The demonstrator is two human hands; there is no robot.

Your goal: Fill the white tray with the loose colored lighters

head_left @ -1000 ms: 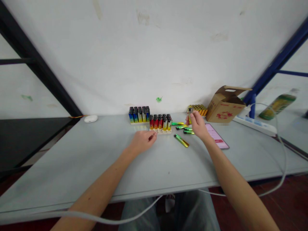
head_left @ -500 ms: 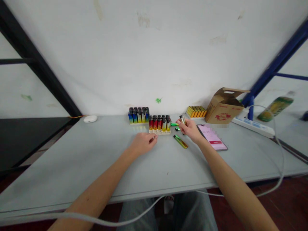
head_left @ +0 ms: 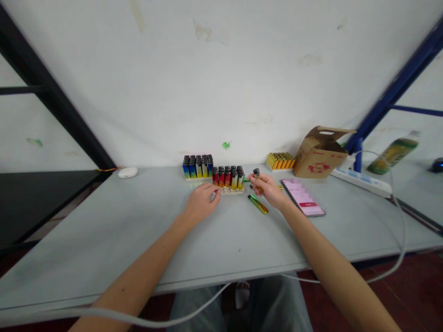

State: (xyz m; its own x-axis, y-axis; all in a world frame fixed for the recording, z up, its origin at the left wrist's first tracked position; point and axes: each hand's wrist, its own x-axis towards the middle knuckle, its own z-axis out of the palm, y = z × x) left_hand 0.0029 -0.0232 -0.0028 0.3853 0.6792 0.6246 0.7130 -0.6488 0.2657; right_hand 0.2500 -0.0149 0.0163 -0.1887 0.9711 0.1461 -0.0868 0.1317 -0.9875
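Right hand: the right hand (head_left: 268,190) pinches a gold-coloured lighter with a dark top (head_left: 256,173) between thumb and fingers, the top standing up above the grip; the lower fingers curl beneath, and how tightly they press cannot be told.
Held lighter: above the table, just right of the cream-coloured slotted tray (head_left: 228,191), apart from it.
Left hand: the left hand (head_left: 200,203) has its fingers loosely bent, thumb and forefinger tips near each other at the tray's front left corner; whether they grip it cannot be told.
Cream tray: bears upright red-and-yellow lighters with black tops (head_left: 227,177) in rows; a strip of its front edge is bare.
Loose lighters: a shiny green-and-gold lighter (head_left: 258,204) lies slantwise on the table in front of the right hand; bits of others show around that hand, which hides most of them.
Back row: upright blue-and-yellow lighters with black tops (head_left: 198,167) stand behind and left of the tray; a block of upright yellow-orange cylinders (head_left: 281,160) sits farther right, near the wall.
Right side: a dark-edged phone with a pink screen (head_left: 304,198) lies beside the right wrist; behind it stand an open brown cardboard box (head_left: 318,159) and a white power strip (head_left: 363,181).
Far left: a small white rounded case (head_left: 128,172) rests well apart from both hands.
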